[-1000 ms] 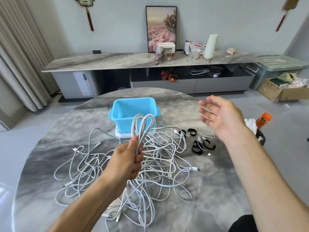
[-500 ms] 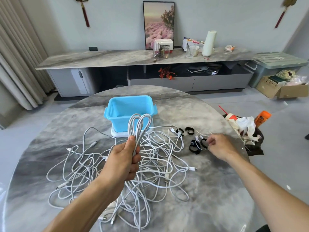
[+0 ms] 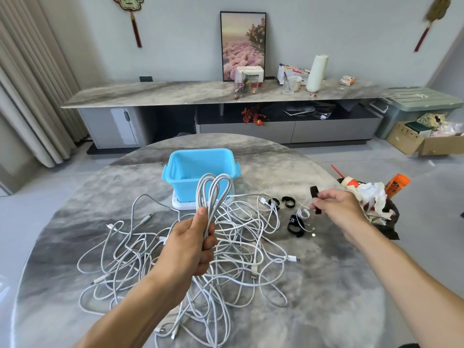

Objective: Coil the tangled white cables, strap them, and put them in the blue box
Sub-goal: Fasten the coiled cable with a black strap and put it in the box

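Under left hand (image 3: pixel 187 243): cables (image 3: pixel 226 249) (ends untraceable)

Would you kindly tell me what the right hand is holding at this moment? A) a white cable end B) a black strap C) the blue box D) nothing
B: the right hand pinches a black strap lifted above the table, while the left hand grips the coiled cable.

Daylight is bright and even, entering from the curtain (image 3: pixel 30 79) side on my left. Shadows under my arms are soft. A small glare spot sits on the table (image 3: pixel 326 285) surface. Wide-angle distortion bends the frame edges. The hanging ornament (image 3: pixel 431 18) at upper right shows motion blur.
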Available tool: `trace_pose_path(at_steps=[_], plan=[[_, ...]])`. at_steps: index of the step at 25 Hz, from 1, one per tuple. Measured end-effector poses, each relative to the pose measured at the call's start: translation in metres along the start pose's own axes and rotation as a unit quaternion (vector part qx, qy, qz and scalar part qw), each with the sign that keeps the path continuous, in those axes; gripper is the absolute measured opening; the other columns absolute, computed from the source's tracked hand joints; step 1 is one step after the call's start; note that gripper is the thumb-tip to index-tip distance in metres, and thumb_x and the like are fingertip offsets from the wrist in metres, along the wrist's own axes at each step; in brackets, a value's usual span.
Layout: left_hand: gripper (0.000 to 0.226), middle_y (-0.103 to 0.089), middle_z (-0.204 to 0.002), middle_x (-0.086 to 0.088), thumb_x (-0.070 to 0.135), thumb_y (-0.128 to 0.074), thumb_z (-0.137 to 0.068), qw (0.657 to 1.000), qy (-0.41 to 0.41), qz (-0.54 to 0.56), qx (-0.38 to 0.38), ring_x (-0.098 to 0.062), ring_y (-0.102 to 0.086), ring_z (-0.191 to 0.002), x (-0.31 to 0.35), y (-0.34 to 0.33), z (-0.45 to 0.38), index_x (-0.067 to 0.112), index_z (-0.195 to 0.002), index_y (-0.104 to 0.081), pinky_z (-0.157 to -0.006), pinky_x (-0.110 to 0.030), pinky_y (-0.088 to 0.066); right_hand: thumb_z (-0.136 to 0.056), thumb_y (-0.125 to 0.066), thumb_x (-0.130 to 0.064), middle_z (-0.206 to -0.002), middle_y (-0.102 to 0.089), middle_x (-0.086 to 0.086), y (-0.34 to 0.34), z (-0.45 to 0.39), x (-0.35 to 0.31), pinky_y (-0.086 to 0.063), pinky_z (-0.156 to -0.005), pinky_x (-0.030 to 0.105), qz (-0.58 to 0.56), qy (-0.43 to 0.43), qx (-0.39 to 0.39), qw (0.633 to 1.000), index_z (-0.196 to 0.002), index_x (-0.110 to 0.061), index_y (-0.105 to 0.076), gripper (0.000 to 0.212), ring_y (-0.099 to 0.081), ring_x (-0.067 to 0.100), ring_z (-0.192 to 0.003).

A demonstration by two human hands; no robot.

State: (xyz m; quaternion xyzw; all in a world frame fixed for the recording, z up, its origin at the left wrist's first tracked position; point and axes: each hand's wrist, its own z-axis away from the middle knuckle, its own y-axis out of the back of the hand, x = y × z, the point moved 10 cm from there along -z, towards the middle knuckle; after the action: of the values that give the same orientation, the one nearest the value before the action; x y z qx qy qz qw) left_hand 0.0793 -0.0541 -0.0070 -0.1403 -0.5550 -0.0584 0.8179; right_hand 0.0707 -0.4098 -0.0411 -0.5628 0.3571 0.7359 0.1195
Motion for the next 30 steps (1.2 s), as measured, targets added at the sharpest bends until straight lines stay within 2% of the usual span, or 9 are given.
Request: trace_pose_path(at_steps=[5, 9, 11, 13, 16, 18, 20, 25, 30], plan=[[0.039, -0.037, -0.055, 0.005, 0.045, -0.038, -0.102, 1.000, -0.021, 0.002, -0.006, -0.007, -0.022, -0.041, 0.010, -0.005, 0.009, 0.016, -0.078, -0.045, -0.035, -0.013, -0.015, -0.090, -0.059, -0.002, -0.068, -0.069, 0.008, -0.041, 0.082, -0.092, -0.041, -0.050, 0.026, -0.276, 0.016, -0.176, 0.945, -0.090, -0.015, -0.062, 0.014, -0.060, 0.015, -0.058], [0.039, -0.037, -0.055, 0.006, 0.045, -0.037, -0.102, 1.000, -0.026, -0.002, -0.015, -0.007, -0.022, -0.042, 0.012, -0.009, 0.013, 0.016, -0.078, -0.045, -0.035, -0.015, -0.016, -0.091, -0.048, -0.008, -0.088, -0.075, 0.013, -0.067, 0.128, -0.124, -0.054, -0.057, 0.030, -0.361, 0.018, -0.288, 0.887, -0.099, -0.007, -0.068, 0.021, -0.069, 0.024, -0.073], [0.039, -0.036, -0.055, 0.006, 0.045, -0.037, -0.102, 0.999, -0.031, 0.007, -0.015, -0.006, -0.022, -0.041, 0.014, -0.004, 0.018, 0.016, -0.078, -0.045, -0.035, -0.013, -0.016, -0.095, -0.046, -0.008, -0.091, -0.076, 0.013, -0.059, 0.112, -0.112, -0.053, -0.065, 0.035, -0.211, 0.046, -0.238, 0.947, -0.097, -0.008, -0.070, 0.025, -0.070, 0.028, -0.081], [0.038, -0.036, -0.055, 0.005, 0.045, -0.038, -0.102, 0.999, -0.031, 0.013, -0.011, -0.006, -0.022, -0.040, 0.015, 0.003, 0.020, 0.016, -0.078, -0.045, -0.034, -0.011, -0.016, -0.092, -0.053, -0.008, -0.080, -0.077, 0.003, -0.038, 0.080, -0.084, -0.050, -0.069, 0.032, 0.059, 0.095, -0.140, 0.984, -0.086, -0.016, -0.074, 0.023, -0.071, 0.024, -0.082], [0.038, -0.035, -0.055, 0.005, 0.044, -0.037, -0.102, 1.000, -0.027, 0.011, -0.007, -0.006, -0.021, -0.039, 0.012, 0.009, 0.018, 0.016, -0.078, -0.045, -0.034, -0.011, -0.016, -0.088, -0.061, -0.007, -0.075, -0.075, 0.001, -0.042, 0.053, -0.018, -0.050, -0.056, 0.023, 0.270, 0.032, -0.169, 0.947, -0.077, -0.022, -0.069, 0.021, -0.070, 0.015, -0.068], [0.038, -0.036, -0.055, 0.005, 0.045, -0.037, -0.102, 1.000, -0.023, 0.009, -0.004, -0.006, -0.022, -0.039, 0.009, 0.009, 0.015, 0.016, -0.078, -0.045, -0.034, -0.011, -0.017, -0.088, -0.064, -0.010, -0.077, -0.073, 0.004, -0.053, 0.044, 0.014, -0.053, -0.055, 0.029, 0.342, 0.004, -0.206, 0.917, -0.080, -0.024, -0.065, 0.016, -0.068, 0.019, -0.060], [0.038, -0.036, -0.055, 0.005, 0.045, -0.037, -0.102, 1.000, -0.020, 0.008, -0.003, -0.006, -0.022, -0.040, 0.006, 0.006, 0.011, 0.017, -0.078, -0.045, -0.034, -0.011, -0.017, -0.089, -0.064, -0.019, -0.072, -0.074, 0.001, -0.052, 0.036, 0.018, -0.059, -0.062, 0.032, 0.394, 0.003, -0.196, 0.898, -0.083, -0.022, -0.066, 0.007, -0.069, 0.019, -0.058], [0.038, -0.035, -0.056, 0.003, 0.044, -0.038, -0.102, 1.000, -0.010, 0.008, 0.005, -0.007, -0.022, -0.040, -0.002, 0.003, 0.000, 0.016, -0.078, -0.045, -0.033, -0.009, -0.017, -0.085, -0.064, -0.017, -0.089, -0.072, -0.003, 0.019, -0.015, -0.009, -0.048, -0.067, 0.029, 0.389, 0.049, 0.020, 0.920, -0.069, -0.025, -0.068, 0.018, -0.065, 0.024, -0.081], [0.037, -0.035, -0.055, 0.003, 0.044, -0.039, -0.101, 1.000, 0.005, 0.007, 0.020, -0.007, -0.021, -0.041, -0.012, 0.002, -0.010, 0.015, -0.079, -0.045, -0.032, -0.010, -0.016, -0.080, -0.073, -0.023, -0.074, -0.069, -0.005, -0.009, -0.021, 0.027, -0.048, -0.060, 0.026, 0.288, 0.030, -0.067, 0.955, -0.070, -0.024, -0.070, 0.011, -0.061, 0.017, -0.068]])
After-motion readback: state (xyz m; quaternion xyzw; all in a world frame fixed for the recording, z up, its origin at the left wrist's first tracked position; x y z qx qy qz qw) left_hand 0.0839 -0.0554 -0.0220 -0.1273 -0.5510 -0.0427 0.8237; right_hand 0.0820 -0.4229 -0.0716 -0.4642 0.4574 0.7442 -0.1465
